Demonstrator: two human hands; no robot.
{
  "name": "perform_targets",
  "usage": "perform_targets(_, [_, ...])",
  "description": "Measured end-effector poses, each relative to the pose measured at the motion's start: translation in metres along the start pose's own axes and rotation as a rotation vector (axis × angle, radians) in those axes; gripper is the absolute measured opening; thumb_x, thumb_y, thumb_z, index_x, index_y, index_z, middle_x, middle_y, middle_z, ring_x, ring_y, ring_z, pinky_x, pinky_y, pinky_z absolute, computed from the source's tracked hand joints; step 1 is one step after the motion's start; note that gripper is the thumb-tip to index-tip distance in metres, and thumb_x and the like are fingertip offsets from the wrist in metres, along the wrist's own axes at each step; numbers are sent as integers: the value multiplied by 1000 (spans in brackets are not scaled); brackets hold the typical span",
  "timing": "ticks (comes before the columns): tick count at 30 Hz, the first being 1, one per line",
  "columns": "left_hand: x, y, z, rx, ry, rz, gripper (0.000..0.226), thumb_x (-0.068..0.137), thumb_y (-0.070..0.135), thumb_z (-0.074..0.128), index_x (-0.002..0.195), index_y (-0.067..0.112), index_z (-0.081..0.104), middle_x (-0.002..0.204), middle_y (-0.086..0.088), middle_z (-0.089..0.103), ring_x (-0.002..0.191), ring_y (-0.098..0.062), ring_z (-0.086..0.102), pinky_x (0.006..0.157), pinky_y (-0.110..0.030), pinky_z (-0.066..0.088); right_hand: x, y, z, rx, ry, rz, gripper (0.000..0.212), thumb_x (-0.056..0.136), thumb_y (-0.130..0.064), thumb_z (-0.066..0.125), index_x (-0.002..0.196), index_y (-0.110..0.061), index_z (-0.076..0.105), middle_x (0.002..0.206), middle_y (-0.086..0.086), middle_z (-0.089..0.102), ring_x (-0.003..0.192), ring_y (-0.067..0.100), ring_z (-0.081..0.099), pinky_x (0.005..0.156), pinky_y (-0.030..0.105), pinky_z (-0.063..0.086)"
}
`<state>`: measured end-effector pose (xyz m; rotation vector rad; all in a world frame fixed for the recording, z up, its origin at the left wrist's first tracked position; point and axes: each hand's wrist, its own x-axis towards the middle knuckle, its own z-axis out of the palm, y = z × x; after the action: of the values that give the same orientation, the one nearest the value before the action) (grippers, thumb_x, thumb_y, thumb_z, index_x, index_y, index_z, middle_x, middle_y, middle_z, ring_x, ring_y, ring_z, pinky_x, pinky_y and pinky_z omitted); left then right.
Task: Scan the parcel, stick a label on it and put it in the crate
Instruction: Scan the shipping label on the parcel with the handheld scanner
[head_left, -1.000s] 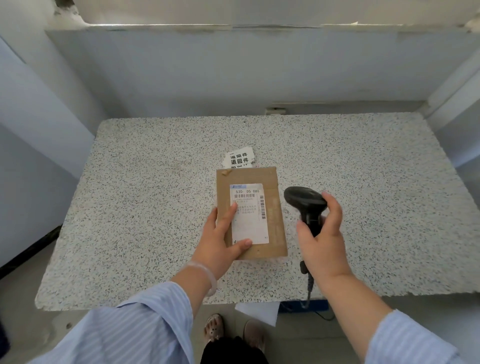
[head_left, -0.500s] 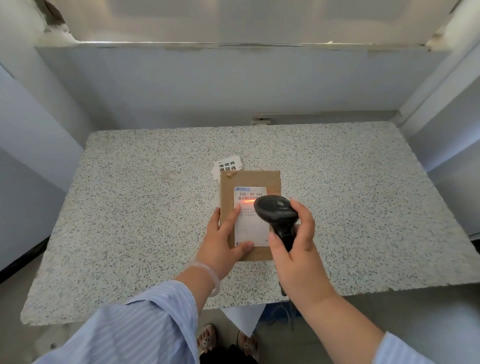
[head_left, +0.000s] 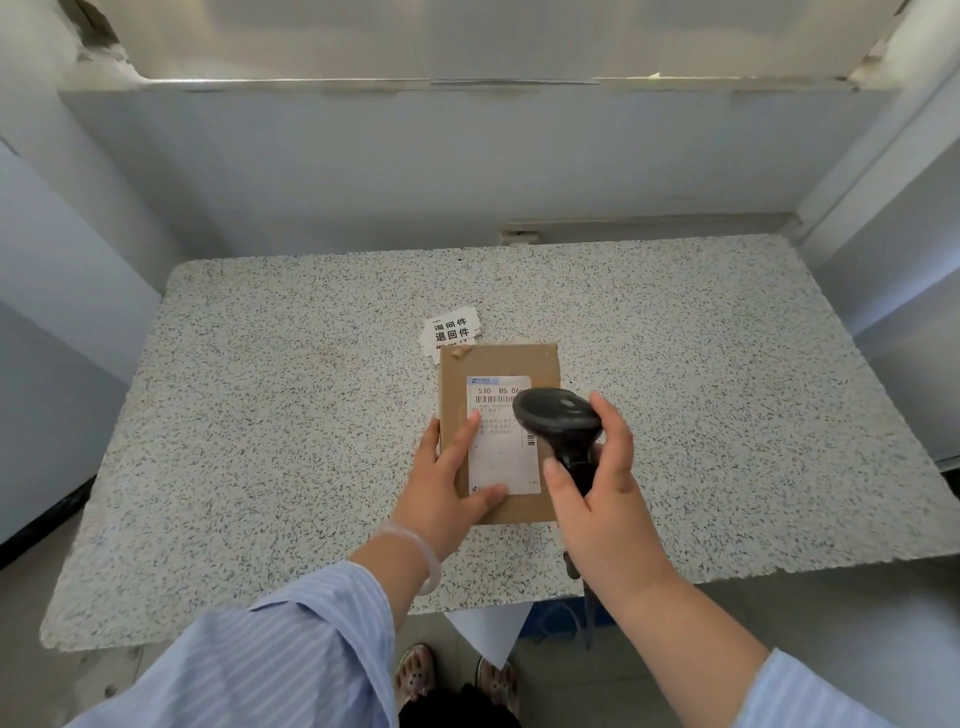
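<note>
The brown parcel (head_left: 498, 434) lies mid-table (head_left: 260, 415); its white shipping label (head_left: 501, 441) reads "530- D5"; left hand (head_left: 449, 486) presses it, fingers spread; right hand (head_left: 597, 499) grips black scanner (head_left: 558, 415) above it; "退回件" stickers (head_left: 451, 332) touch its far edge.

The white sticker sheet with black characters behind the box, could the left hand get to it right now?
Probably yes. The white sticker sheet lies uncovered just beyond the brown cardboard parcel, and the left hand only rests flat on that parcel, holding nothing.
</note>
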<state>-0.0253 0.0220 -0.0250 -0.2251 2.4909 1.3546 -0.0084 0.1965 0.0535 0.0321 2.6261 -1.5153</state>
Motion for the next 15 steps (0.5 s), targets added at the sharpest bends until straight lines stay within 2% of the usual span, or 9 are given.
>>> perform_targets(4, [-1,-8,-1,31,-38,-25,86,80,41,72,145,53,16,161,5,0,143,-21,22,115,-37,27,11,27,-11,-132,33,83,67,93,-32,53,137,-51,5,119,-3,55,88,16,62,70,40,54])
perform_targets(7, [-3,-15,2,57,-70,-54,87,80,43,71,145,54,14,161,4,0,144,-21,20,116,-38,25,22,52,-17,-222,49,202,70,92,-33,55,137,-50,4,111,2,59,73,19,63,63,42,56])
perform_targets(15, [-10,-35,14,48,-87,-116,87,80,45,70,141,59,11,161,4,1,144,-22,21,117,-41,26,41,93,-4,-334,-41,343,71,92,-29,57,139,-42,5,111,7,61,77,21,61,66,37,53])
